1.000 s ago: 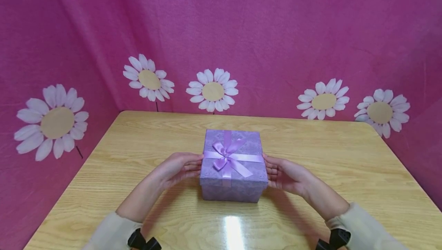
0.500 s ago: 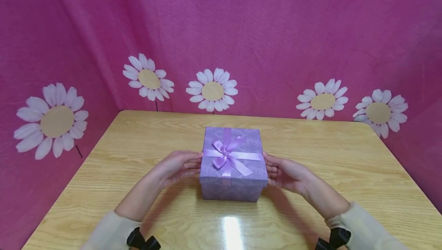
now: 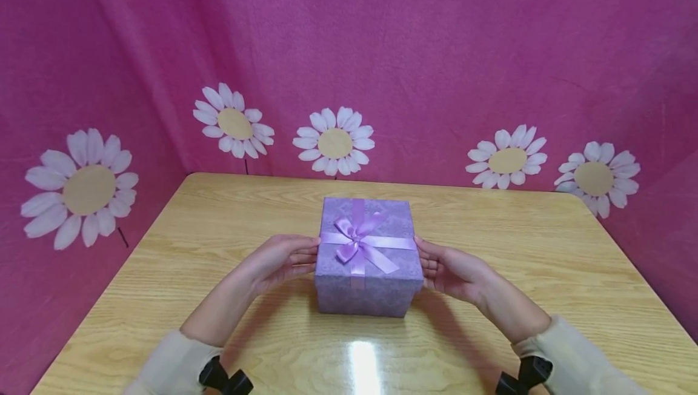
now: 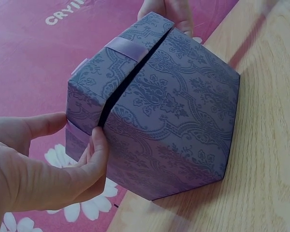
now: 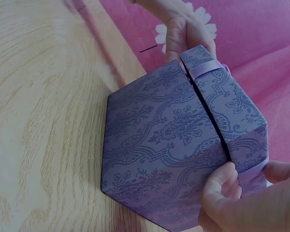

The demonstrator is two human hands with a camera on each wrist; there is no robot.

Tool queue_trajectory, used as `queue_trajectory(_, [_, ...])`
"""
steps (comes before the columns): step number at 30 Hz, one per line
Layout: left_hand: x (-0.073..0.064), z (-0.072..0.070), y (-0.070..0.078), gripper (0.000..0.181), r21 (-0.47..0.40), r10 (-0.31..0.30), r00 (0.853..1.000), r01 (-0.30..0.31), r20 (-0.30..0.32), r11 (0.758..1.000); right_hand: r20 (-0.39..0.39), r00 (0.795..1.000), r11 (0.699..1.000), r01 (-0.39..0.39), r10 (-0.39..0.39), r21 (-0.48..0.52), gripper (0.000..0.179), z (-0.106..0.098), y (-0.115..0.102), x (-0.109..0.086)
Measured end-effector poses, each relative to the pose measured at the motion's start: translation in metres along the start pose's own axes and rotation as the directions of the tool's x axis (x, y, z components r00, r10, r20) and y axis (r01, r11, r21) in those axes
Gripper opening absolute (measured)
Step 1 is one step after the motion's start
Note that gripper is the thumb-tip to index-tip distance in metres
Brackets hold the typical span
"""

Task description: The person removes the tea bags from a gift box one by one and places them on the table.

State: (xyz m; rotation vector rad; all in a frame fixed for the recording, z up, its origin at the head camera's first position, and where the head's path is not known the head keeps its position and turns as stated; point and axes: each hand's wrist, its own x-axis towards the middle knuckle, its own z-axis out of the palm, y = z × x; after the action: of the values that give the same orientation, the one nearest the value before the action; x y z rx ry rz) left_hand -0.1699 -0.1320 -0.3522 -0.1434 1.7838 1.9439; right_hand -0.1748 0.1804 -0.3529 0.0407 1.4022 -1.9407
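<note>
A lilac patterned gift box stands on the wooden table, its matching lid on top. Satin ribbon crosses the lid and ends in a bow. My left hand pinches the lid's left side, thumb near the top edge and fingers at the lower rim. On the opposite side my right hand holds the lid the same way. Both wrist views show a dark gap under the rim, between the lid and the box body. The inside of the box is hidden.
The light wooden table reaches back to a magenta cloth printed with large white daisies. Black wrist mounts sit at both beige sleeves. A bright light reflection lies on the table in front of the box.
The lid has risen slightly in the head view, with both hands moving up along with it. More of the box's front shows below the rim. The view itself has shifted a little.
</note>
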Motion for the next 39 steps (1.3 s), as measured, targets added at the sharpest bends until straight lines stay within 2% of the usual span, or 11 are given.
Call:
queue_trajectory(5, [0.000,0.000,0.001,0.043,0.010,-0.005,1.000,0.005,-0.007,1.000,0.003,1.000,1.000,0.003,-0.003,0.019,0.022,0.000,0.001,-0.001])
queue_trajectory(14, [0.001,0.001,-0.002,0.044,-0.015,0.045,0.998,-0.044,0.034,0.999,-0.020,1.000,0.998,0.000,0.001,0.059,0.020,0.001,0.002,-0.002])
queue_trajectory(19, [-0.001,0.001,-0.001,0.043,-0.024,0.042,0.998,-0.041,0.039,0.999,-0.011,1.000,0.999,0.007,-0.007,0.044,0.021,0.001,0.002,-0.003])
queue_trajectory(24, [-0.004,0.001,0.005,0.042,-0.007,0.047,0.998,-0.047,0.040,0.999,-0.030,1.000,1.000,0.010,-0.010,0.009,0.021,0.003,-0.004,-0.004])
queue_trajectory(31, [-0.007,-0.002,0.017,0.047,0.081,0.087,0.996,-0.085,-0.016,0.993,-0.018,0.999,0.999,0.041,-0.041,-0.011,0.020,0.012,-0.016,-0.004])
queue_trajectory(35, [-0.010,-0.004,0.021,0.049,0.141,0.137,0.989,-0.128,-0.055,0.982,-0.014,0.998,0.998,0.066,-0.066,0.008,0.019,0.018,-0.021,0.000])
queue_trajectory(39, [-0.013,-0.007,0.023,0.048,0.162,0.170,0.981,-0.153,-0.093,0.975,-0.027,0.996,0.996,0.083,-0.082,0.022,0.018,0.023,-0.025,0.005])
